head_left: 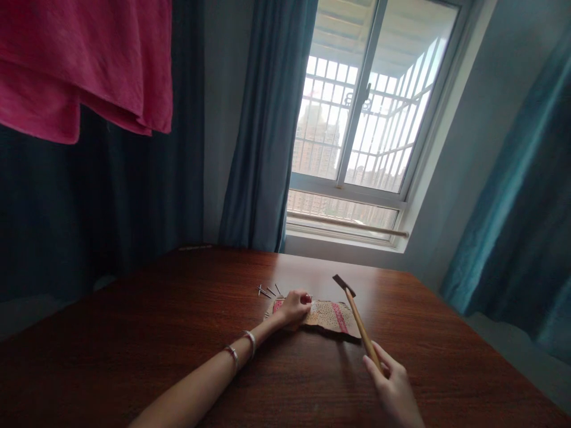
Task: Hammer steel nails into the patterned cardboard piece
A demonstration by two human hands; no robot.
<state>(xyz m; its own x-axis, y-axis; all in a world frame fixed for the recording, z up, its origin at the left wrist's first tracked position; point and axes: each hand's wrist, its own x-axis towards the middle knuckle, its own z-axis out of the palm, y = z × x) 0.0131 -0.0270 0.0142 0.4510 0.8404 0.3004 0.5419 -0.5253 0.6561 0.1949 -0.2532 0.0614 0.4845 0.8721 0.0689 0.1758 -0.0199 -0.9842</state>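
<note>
My right hand is wrapped around the wooden handle of a hammer, whose dark metal head is raised above the table, near the right end of a piece of cardboard. The cardboard has a ragged edge, pinkish-red bands and many small dark marks or holes. Resting on its left part, my left hand pinches a small shiny thing at the fingertips, which looks like a nail; its lower end is hidden. Several loose metal nails lie just beyond the cardboard's left end. Two bracelets circle my left forearm.
The brown wooden table spreads out around the cardboard. Behind it are a barred window and blue curtains. A pink cloth hangs at upper left. Another curtain hangs to the right.
</note>
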